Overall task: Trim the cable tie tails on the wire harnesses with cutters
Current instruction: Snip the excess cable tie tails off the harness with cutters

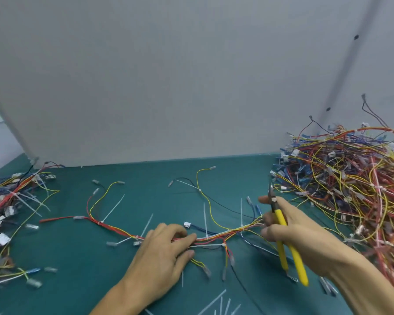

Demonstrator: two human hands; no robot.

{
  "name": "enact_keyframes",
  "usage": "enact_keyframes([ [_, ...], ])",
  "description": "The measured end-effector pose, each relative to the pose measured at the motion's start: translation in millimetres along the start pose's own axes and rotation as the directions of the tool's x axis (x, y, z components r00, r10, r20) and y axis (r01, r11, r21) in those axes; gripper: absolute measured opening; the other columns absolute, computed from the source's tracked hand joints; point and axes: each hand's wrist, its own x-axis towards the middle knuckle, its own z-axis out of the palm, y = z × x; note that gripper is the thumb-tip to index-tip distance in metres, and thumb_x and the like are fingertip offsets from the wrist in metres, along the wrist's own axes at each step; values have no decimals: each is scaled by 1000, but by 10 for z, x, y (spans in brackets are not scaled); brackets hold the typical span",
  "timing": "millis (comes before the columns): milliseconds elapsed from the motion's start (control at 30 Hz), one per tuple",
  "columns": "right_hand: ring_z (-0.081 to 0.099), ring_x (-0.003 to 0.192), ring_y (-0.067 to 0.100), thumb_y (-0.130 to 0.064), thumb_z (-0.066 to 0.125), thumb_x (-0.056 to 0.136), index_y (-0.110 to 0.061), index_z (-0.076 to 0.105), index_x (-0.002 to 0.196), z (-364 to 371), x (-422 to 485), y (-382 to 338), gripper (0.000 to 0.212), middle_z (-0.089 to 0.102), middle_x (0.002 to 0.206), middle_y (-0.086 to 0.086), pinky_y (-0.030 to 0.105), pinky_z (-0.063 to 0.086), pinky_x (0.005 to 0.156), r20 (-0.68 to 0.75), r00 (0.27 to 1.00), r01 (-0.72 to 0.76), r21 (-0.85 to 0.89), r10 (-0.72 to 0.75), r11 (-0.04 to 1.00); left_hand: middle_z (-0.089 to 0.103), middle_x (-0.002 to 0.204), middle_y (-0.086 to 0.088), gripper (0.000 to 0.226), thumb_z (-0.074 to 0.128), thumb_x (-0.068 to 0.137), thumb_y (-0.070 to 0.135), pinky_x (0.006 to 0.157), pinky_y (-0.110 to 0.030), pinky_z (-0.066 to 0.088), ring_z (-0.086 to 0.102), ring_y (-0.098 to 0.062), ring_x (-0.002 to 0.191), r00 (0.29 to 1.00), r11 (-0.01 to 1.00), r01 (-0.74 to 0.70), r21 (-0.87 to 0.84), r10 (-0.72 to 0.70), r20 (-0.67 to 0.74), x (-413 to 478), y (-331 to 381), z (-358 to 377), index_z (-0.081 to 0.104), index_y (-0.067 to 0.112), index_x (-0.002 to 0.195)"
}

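Here, in the head view, one wire harness (214, 238) of red, yellow, blue and white leads lies stretched across the green mat (146, 196), and everything else sits around it. The left hand (162, 253) rests on the harness near its middle, palm down, its fingers fairly straight and slightly spread, pressing the bundle to the mat. Just beyond the harness's right end, the right hand (305, 233) is raised above the mat with its fingers curled round the yellow handles of the cutters (280, 220). The handles splay apart toward the person and the metal nose points away. Whether the blades are parted is too small to tell. Uncut white cable tie tails (205, 220) stick up from the harness at several points along it, none touched by the cutters. On the near side of the harness, loose cut tails (214, 302) lie scattered on the mat. Well to the right of the harness is a large tangled pile of harnesses (350, 185), and to its left a smaller heap (7, 201). Behind the harness stands a grey panel (168, 76).
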Motion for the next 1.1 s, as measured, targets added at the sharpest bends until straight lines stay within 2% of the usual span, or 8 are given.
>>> enact_keyframes([
  [133, 53, 63, 6, -30, 70, 56, -19, 60, 107, 98, -30, 116, 53, 55, 73, -2, 18, 41, 62, 22, 1000, -17, -84, 19, 996, 58, 128, 5, 49, 34, 91, 51, 94, -34, 40, 54, -20, 111, 998, 996, 31, 83, -35, 45, -1, -15, 17, 66, 30, 121],
  [267, 52, 61, 13, -25, 83, 64, -12, 69, 101, 63, -28, 107, 42, 58, 66, 0, 17, 43, 57, 76, 997, 21, 32, -23, 999, 45, 142, 10, 58, 24, 92, 57, 105, -26, 23, 39, -14, 127, 998, 998, 52, -18, -51, 38, -22, -35, 16, 59, 30, 129],
  [500, 68, 87, 15, -48, 61, 72, -42, 71, 100, -217, -25, 136, 30, 71, 92, 6, 36, 53, 85, -120, 987, 111, 42, -105, 993, 62, 110, 7, 33, 49, 93, 38, 88, -28, 41, 57, -13, 101, 968, 991, -96, -97, 70, -240, 97, 204, -136, 71, 17, 102],
  [633, 67, 89, 18, -53, 56, 76, -42, 70, 102, -204, -13, 171, 32, 71, 86, -3, 44, 51, 88, -136, 989, 73, 52, -66, 996, 65, 105, 8, 30, 51, 92, 36, 81, -23, 49, 60, -13, 93, 962, 961, -259, -101, 246, -120, 280, 473, -107, 71, 18, 103],
  [733, 66, 81, 17, -48, 55, 83, -35, 71, 101, -172, 14, 184, 27, 68, 78, -5, 42, 52, 86, -180, 983, 55, 48, -45, 997, 63, 115, 5, 33, 51, 91, 38, 89, -28, 48, 58, -17, 102, 969, 967, -242, -79, 245, 35, 388, 553, -5, 69, 17, 109],
  [833, 60, 77, 19, -14, 58, 91, -11, 65, 98, -190, 41, 221, 10, 63, 74, 2, 45, 48, 83, -186, 982, 25, -37, -31, 999, 59, 119, 6, 33, 46, 95, 41, 94, -35, 42, 50, -19, 109, 960, 970, -236, -57, 242, 144, 406, 520, 109, 70, 21, 106],
  [900, 57, 78, 22, -1, 54, 85, -14, 64, 92, -175, 43, 225, 18, 63, 77, 7, 41, 42, 81, -170, 985, 19, -118, -39, 993, 60, 113, 6, 30, 49, 94, 40, 89, -35, 45, 52, -20, 103, 954, 963, -267, -38, 269, 129, 384, 509, 164, 72, 22, 100],
  [1100, 36, 57, 8, -29, 52, 95, -39, 59, 81, -109, 7, 151, 19, 42, 64, -6, 30, 29, 59, -77, 984, 110, -430, -158, 896, 55, 121, 11, 33, 46, 95, 44, 97, -31, 37, 44, -17, 111, 967, 978, -208, -30, 210, 145, 418, 520, 181, 68, 23, 108],
])
